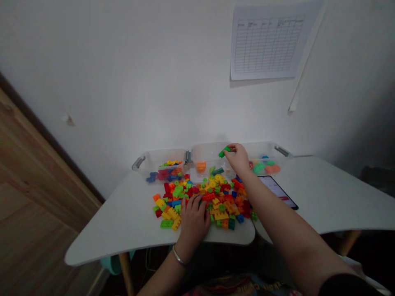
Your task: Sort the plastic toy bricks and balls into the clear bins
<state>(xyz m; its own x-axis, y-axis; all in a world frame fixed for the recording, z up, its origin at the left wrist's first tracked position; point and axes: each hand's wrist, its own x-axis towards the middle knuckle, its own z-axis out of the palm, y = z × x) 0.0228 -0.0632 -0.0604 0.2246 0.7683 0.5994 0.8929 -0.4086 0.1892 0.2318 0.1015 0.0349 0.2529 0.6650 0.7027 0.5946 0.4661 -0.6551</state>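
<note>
A heap of colourful building blocks [222,207] in red, yellow, orange, green and blue spreads over the white table. My left hand [195,216] lies on the front of this heap, fingers stretched over the blocks and a bracelet at the wrist. Raised above the middle clear plastic bin [205,151], my right hand [238,156] pinches a green building block [224,151] between thumb and fingers. An orange block [201,166] and a few green pieces sit in that bin, below the held block.
The left clear bin [151,158] holds mixed blocks; the right one [262,148] holds green, orange, red and blue pieces. A phone [279,191] lies on the white table [327,197] beside my right forearm. Behind stands a wall with a printed sheet [268,49].
</note>
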